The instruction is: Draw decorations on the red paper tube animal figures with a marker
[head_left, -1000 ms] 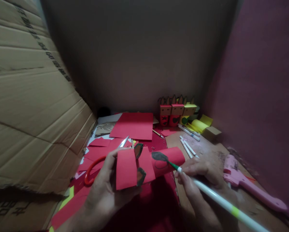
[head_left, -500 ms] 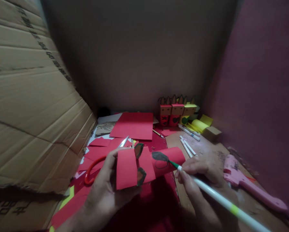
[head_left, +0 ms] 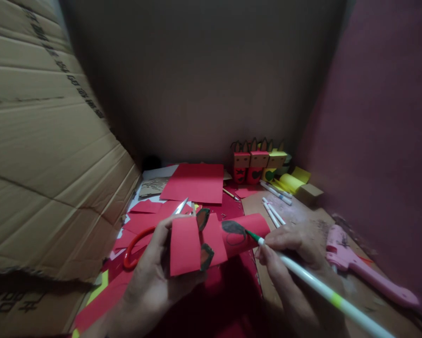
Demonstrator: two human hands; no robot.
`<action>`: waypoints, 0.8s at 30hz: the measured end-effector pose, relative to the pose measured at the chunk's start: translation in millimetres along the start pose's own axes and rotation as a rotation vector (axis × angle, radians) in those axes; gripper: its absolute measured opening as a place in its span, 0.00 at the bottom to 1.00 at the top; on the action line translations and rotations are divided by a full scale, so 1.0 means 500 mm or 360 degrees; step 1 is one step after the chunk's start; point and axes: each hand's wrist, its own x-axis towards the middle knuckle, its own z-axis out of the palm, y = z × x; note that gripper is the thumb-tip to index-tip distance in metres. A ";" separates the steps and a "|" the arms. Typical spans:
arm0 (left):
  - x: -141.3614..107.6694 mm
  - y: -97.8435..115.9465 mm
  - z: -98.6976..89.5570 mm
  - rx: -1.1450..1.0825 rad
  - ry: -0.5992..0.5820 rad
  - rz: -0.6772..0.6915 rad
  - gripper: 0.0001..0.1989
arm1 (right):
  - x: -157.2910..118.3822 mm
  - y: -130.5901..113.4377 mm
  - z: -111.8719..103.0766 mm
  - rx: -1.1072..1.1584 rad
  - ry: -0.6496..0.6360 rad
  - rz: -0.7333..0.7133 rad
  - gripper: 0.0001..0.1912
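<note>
My left hand (head_left: 158,267) is closed around a red paper animal figure (head_left: 185,246), tilted on its side. The figure has a boxy head, two dark-edged brown ears and a rolled paper body. On the body is a drawn heart outline (head_left: 235,233), its upper lobe filled in dark and its lower lobe still red. Pinched in my right hand (head_left: 295,263) is a white felt-tip pen (head_left: 311,279) with a green tip, which meets the edge of the heart. Partly behind my left hand lie red-handled scissors (head_left: 129,253).
Finished-looking animal figures (head_left: 258,162) stand at the back right, beside a lying yellow figure (head_left: 297,183). White pens (head_left: 272,213) and a pink glue gun (head_left: 359,267) lie on the right. Red paper (head_left: 200,183) is spread behind. A cardboard sheet (head_left: 49,141) rises on the left.
The pen has shifted very slightly, its tip staying at the right end of the heart. My left hand and the figure have hardly moved.
</note>
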 end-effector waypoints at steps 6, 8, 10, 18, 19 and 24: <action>-0.002 -0.004 0.004 0.0103 0.0063 0.0083 0.24 | -0.001 0.004 0.006 0.0097 0.0038 0.0035 0.09; -0.003 -0.002 0.007 0.0066 0.0080 0.0062 0.22 | -0.002 0.006 0.005 0.0118 0.0049 0.0054 0.08; -0.005 0.002 0.009 0.0038 0.0088 0.0042 0.23 | -0.004 0.006 0.003 0.0125 0.0059 0.0053 0.08; -0.006 0.003 0.014 -0.0014 0.0077 0.0034 0.25 | -0.004 0.001 -0.003 0.0134 -0.0020 0.0042 0.09; -0.005 0.002 0.014 -0.0008 0.0069 0.0041 0.26 | -0.005 0.000 -0.003 0.0122 -0.0021 0.0059 0.08; -0.005 0.000 0.014 -0.0048 0.0084 0.0020 0.20 | -0.006 -0.001 0.000 0.0091 -0.0003 0.0095 0.08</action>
